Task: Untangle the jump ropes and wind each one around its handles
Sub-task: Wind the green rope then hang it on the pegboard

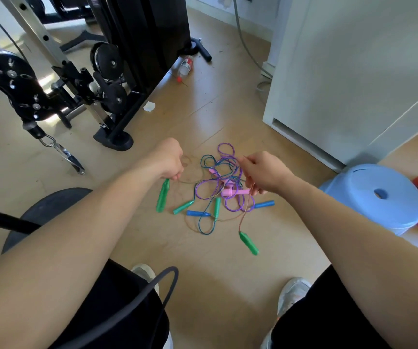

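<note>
Left of the blue plastic stool (376, 197), the tangle of jump ropes (219, 180) lies on the wooden floor: purple and blue-green cords looped over one another, with pink handles (233, 192), two blue handles and two green ones caught among them. The right hand (263, 175), the nearer to the stool, pinches a thin tan cord (243, 217) that drops to a green handle (249, 244) just clear of the pile. The left hand (170, 159), farther from the stool, grips the top of another green handle (162, 197), which hangs straight down. Both probably belong to one rope. Holding them apart on either side of the heap looks meant to show where the tan cord crosses the others, so it can be drawn free. No winding has begun.
</note>
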`<state>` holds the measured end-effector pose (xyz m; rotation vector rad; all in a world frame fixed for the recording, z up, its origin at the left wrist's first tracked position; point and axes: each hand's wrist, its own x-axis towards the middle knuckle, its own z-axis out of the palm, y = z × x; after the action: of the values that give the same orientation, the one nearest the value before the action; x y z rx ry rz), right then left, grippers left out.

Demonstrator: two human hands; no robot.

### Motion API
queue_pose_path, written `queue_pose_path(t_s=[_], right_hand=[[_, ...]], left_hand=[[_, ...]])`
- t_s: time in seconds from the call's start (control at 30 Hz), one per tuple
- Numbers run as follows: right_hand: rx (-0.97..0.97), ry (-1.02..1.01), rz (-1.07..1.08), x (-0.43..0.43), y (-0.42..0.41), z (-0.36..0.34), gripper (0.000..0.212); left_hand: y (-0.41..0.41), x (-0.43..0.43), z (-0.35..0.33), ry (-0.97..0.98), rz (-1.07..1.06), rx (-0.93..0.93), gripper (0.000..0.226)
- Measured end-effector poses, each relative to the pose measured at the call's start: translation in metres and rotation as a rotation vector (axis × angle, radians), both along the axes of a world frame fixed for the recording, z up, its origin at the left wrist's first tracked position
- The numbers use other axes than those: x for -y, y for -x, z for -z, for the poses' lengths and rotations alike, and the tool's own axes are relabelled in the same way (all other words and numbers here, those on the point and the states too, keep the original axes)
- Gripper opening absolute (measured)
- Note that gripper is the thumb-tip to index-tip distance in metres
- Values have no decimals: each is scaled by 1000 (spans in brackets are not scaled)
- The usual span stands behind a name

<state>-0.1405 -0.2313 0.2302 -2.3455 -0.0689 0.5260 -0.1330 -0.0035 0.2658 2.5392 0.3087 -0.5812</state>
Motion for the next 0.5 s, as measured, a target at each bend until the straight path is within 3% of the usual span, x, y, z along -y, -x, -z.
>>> queue_pose_path(t_s=[0.07,0.23,0.33,0.5], right_hand=[[27,1,1,-2,1,-6,47],[-15,-157,-17,-19,9,-14,35],[51,-203,-75,-26,12,-19,24],[96,-273,3,-26,6,-32,36]], left_hand=[[-1,2,2,18,16,24,41],[5,16,-6,340,40,54,23],[10,26,-12,540,86,71,25],[13,34,-11,661,29,139,32]])
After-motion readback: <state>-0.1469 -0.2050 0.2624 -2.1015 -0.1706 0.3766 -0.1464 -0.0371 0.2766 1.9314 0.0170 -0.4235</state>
